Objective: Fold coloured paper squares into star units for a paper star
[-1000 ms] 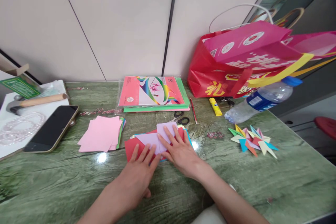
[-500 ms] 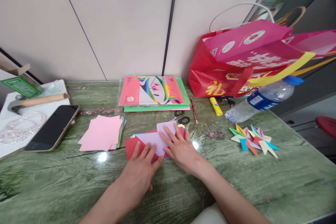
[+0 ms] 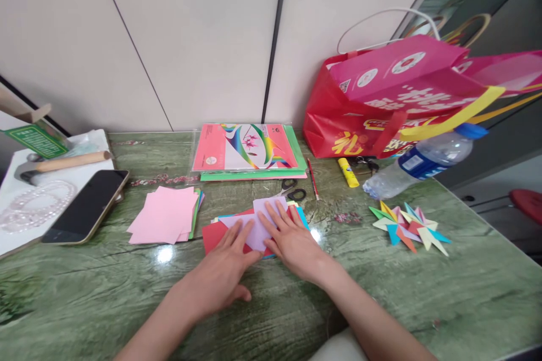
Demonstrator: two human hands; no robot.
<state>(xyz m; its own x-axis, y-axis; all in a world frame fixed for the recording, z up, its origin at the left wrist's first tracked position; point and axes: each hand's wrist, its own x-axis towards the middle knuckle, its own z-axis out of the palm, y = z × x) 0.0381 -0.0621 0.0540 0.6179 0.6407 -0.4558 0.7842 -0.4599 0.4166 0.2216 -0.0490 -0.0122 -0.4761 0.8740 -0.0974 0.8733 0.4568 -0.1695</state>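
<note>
Lilac paper (partly hidden) under fingers

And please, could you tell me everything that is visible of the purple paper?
The purple paper is pale, plain and thin-looking. It appears folded, with a pointed left side and a squarer top part. It lies on red paper, and fingers of the left hand and right hand rest on it.

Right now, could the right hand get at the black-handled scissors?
Probably yes: the scissors lie just beyond the right hand, handle end uncovered, though it would have to lift off the purple paper.
</note>
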